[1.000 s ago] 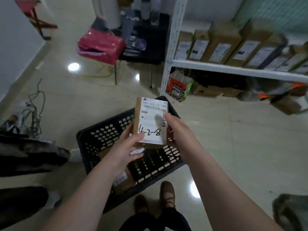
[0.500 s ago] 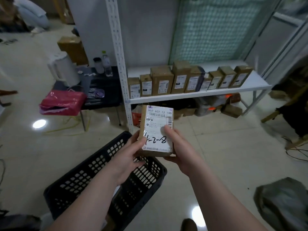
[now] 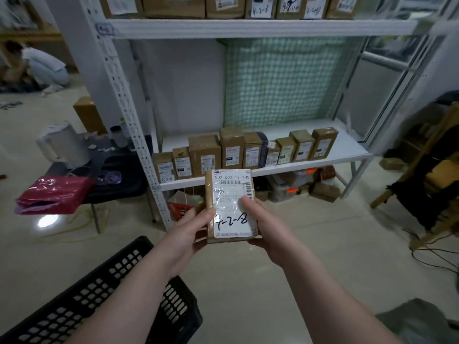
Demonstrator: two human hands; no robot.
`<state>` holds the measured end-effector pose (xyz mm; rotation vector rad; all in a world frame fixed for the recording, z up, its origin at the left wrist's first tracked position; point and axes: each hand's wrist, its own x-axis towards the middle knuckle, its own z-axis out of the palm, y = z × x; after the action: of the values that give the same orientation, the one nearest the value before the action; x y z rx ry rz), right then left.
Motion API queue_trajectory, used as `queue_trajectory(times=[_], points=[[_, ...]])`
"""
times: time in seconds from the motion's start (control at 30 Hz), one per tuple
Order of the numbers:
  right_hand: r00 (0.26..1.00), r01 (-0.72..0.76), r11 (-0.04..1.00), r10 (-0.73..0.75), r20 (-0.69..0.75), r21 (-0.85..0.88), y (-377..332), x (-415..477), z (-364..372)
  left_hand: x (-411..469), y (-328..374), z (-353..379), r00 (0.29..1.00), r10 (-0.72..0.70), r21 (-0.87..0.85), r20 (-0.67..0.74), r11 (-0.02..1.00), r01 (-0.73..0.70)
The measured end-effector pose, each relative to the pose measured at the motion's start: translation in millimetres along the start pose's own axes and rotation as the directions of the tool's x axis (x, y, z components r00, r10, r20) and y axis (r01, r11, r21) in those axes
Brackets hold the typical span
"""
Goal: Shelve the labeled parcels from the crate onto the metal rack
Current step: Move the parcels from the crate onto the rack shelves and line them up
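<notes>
Rack [image 3: 260, 27] nearer now — both hands hold parcel [image 3: 232, 206], label up

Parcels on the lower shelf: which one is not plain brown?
The fifth parcel from the left, just right of the tallest box: its top edge and right side are dark, while the rest are brown cardboard.

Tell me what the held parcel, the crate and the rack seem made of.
Parcel: brown cardboard with a white paper label; glare suggests a glossy clear wrap. Crate: likely matte black plastic, moulded with slots. Rack: probably white-painted metal, holes punched up its post.
</notes>
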<state>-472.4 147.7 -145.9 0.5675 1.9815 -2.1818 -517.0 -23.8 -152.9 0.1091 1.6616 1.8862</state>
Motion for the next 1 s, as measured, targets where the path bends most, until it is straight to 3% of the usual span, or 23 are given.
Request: queue_trajectory(times=[0.17, 0.43, 0.57, 0.8, 1.0], points=[[0.996, 0.068, 0.997, -0.07, -0.049, -0.043, -30, 4, -60, 30, 11, 50, 0.999, 0.04, 0.008, -0.004, 0.999, -0.04], [0.949, 0.261, 0.951, -0.284, -0.137, -0.163, -75, 21, -129, 84, 45, 117, 0.995, 0.103, 0.168, -0.018, 0.981, -0.099], [0.923, 0.323, 0.918, -0.359, -0.138, -0.23, -110, 34, -156, 123, 72, 146, 0.98, 0.197, 0.216, 0.002, 0.957, -0.193], [0.868, 0.388, 0.884, -0.445, -0.219, -0.259, -174, 100, -213, 207, 145, 199, 0.919, 0.38, 0.328, 0.106, 0.859, -0.393], [0.823, 0.429, 0.867, -0.49, -0.287, -0.253, -240, 179, -259, 296, 216, 229, 0.848, 0.498, 0.472, 0.18, 0.713, -0.519]])
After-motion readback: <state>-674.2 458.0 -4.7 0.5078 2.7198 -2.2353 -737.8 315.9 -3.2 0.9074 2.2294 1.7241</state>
